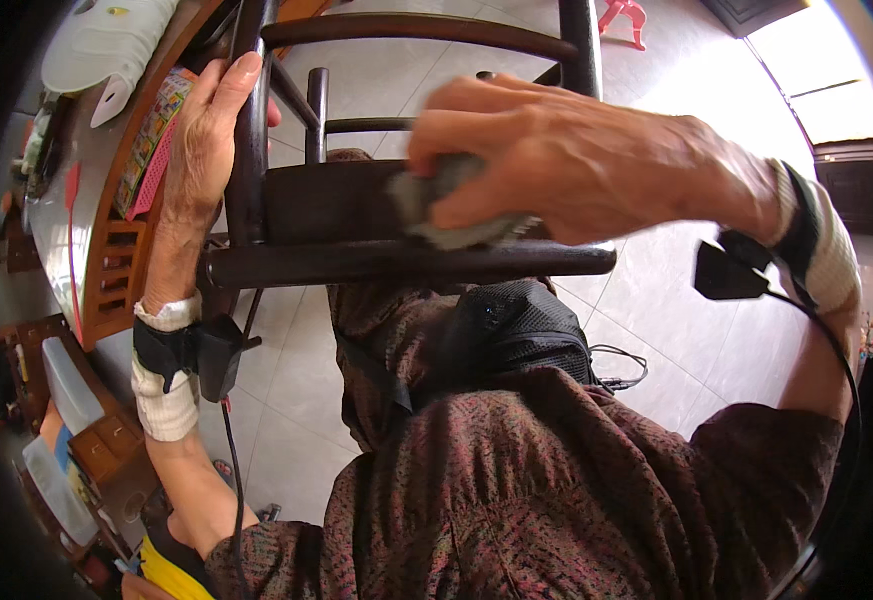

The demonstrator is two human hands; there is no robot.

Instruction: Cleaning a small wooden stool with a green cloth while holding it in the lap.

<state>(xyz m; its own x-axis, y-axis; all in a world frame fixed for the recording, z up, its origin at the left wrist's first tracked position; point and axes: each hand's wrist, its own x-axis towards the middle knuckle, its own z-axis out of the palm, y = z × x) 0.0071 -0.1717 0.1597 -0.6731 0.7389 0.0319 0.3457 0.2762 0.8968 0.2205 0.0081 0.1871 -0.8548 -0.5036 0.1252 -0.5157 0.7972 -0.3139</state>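
A dark wooden chair (335, 201) spans the space before me, its round posts and rails framing a broad flat slat. My left hand (207, 135) grips the chair's left post (249, 150), with fingertips showing past its far side. Bunched under my right hand (511, 150) is a grey cloth (466, 217), pressed against the flat slat just above the thick round rail (406, 264). Blur covers the right fingers and the cloth, and together they hide the right part of the slat.
Left of the chair stands a wooden table (106, 292) bearing a red fly swatter (72, 187) and a white plastic item (106, 45). A pink basket (155, 169) is beside my left wrist. A black mesh bag (522, 322) rests at my waist. A pink stool (624, 19) stands beyond.
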